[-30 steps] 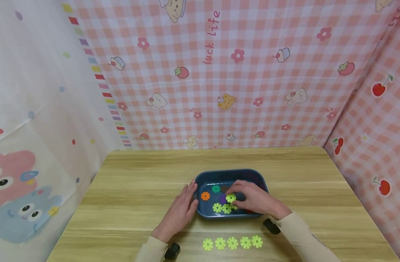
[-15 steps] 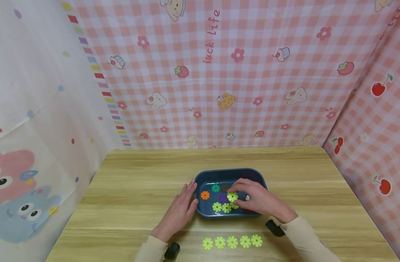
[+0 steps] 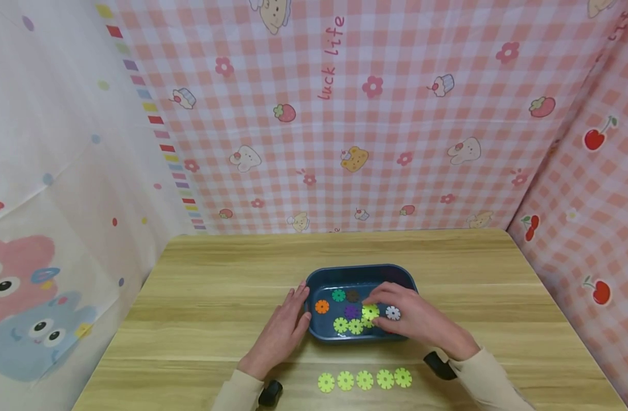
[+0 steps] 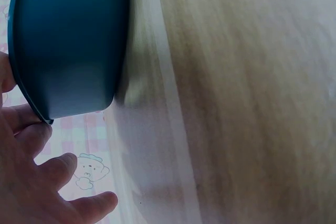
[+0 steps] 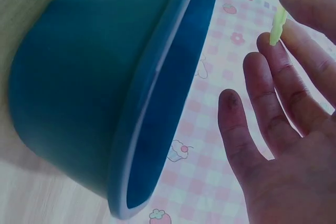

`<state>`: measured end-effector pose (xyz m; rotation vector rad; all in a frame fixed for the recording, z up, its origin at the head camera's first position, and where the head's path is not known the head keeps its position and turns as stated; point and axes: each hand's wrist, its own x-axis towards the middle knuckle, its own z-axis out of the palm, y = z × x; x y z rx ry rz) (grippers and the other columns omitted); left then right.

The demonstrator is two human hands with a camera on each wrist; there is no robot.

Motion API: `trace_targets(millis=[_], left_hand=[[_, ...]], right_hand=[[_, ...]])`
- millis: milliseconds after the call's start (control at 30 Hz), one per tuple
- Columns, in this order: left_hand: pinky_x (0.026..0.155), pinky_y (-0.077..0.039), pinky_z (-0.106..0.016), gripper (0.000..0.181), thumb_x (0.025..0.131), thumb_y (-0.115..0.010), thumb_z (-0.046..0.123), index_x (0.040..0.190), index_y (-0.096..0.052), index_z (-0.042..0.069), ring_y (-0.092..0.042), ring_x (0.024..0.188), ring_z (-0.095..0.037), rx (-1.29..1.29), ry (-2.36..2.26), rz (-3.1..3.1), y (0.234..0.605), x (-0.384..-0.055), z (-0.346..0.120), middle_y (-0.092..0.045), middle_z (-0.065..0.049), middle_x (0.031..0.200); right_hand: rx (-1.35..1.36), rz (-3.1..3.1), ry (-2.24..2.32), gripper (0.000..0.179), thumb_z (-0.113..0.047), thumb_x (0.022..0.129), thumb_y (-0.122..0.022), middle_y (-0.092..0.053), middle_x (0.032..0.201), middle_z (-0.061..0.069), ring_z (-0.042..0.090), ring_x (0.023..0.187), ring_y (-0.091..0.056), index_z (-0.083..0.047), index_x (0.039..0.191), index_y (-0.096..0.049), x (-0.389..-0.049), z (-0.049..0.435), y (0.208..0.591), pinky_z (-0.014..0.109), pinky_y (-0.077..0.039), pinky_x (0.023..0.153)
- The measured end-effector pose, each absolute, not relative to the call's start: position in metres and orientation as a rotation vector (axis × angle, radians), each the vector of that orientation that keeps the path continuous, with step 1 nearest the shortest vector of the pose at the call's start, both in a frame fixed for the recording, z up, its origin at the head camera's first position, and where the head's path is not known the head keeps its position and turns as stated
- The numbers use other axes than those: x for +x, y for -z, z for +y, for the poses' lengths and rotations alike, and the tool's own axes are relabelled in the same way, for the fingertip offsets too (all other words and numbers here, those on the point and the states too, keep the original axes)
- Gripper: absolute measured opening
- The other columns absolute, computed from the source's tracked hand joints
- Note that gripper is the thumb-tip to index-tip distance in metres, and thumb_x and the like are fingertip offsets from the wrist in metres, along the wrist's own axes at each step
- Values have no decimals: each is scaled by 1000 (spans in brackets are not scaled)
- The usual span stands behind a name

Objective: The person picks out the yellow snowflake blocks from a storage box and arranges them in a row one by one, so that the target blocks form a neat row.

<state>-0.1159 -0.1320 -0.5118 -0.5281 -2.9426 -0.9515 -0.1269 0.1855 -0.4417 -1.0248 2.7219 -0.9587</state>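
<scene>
A dark blue plastic basin [image 3: 362, 274] holds several notched, flower-shaped plastic discs. My right hand [image 3: 409, 315] is over the basin's right part and pinches a yellow-green disc [image 3: 370, 311] between thumb and fingertips. In the right wrist view that disc [image 5: 278, 26] shows edge-on, above the rim. My left hand [image 3: 279, 332] rests against the basin's left end with fingers extended; in the left wrist view the fingertips are right at the rim. Inside lie orange [image 3: 322, 307], green [image 3: 338, 295], brown [image 3: 352, 295], purple [image 3: 351, 311] and white [image 3: 393, 313] discs, plus more yellow-green ones [image 3: 341, 325].
Several yellow-green discs [image 3: 365, 380] lie in a row on the wooden table [image 3: 216, 274] in front of the basin. A pink checked cloth [image 3: 314, 142] hangs behind the table, with more printed cloth at both sides.
My right hand has moved slightly right with the pinched yellow-green disc. The white disc and the brown disc have come into fuller view. My left hand has stayed at the basin.
</scene>
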Motion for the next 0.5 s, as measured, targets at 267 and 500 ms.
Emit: trace_targets(millis=[267,500], left_hand=[[117,-30,-67,56,111,-48,28,161,-35,8,-24,156,-33,-531,960,-2937,511,-115,-132,-26,-5,170],[117,-30,-66,56,111,-48,28,161,-36,8,-24,156,-33,-526,957,-2942,511,-115,-131,-26,-5,170]], right_hand=[[-1048,2775,944,28,-22,96,-76,-63,122,-10,14,113,-59,-22,123,-74,-118,192,440,42,-57,93],[-1093,2789,1005,27,-21,96,-77,-64,124,-7,19,114,-61,-20,122,-74,-112,199,438,44,-57,93]])
